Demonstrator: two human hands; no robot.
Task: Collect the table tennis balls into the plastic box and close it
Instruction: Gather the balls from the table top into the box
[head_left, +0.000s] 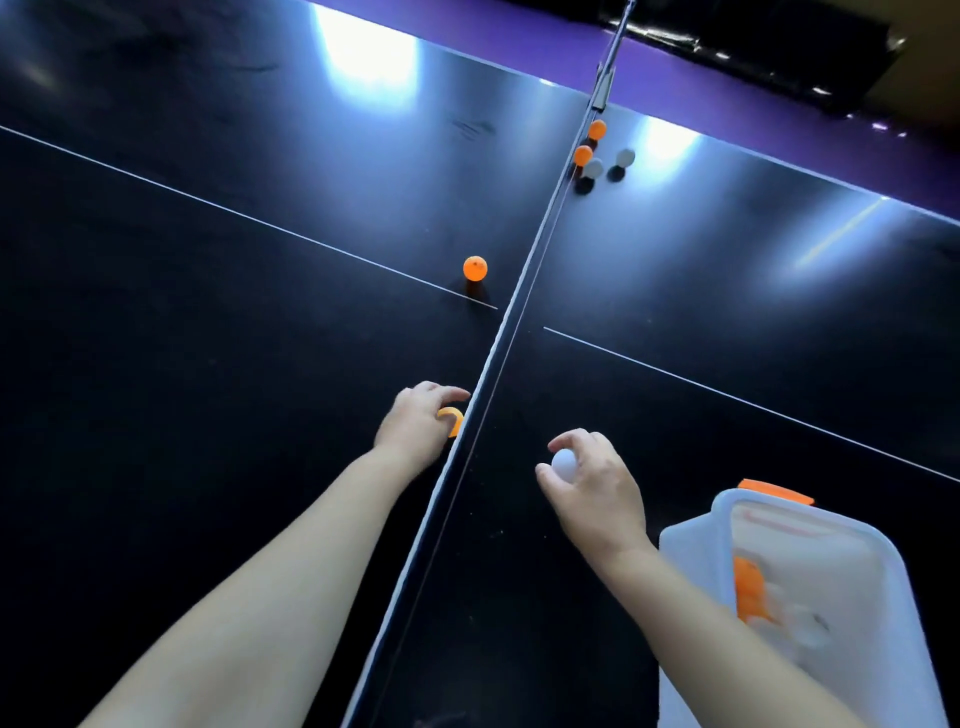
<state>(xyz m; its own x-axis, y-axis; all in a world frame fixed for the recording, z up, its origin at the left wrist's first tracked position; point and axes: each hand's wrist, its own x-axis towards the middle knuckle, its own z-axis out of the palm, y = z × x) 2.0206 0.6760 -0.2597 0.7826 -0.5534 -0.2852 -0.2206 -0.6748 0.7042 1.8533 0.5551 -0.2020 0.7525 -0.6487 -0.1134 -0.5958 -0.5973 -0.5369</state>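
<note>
head view: the left hand (415, 421) curls its fingers round an orange ball (453, 417) on the black table (208, 312), right against the net (519, 306). across the net, the right hand (597, 488) pinches a white ball (564, 464) between thumb and fingertips. the plastic box (691, 551) sits bottom right just behind that wrist, with blurred orange and white balls inside. a loose orange ball (475, 268) lies farther along the net, and four more balls (593, 168) cluster at its far end.

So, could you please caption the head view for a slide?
Left hand grips an orange ball by the net, right hand holds a white ball near the plastic box.
</note>
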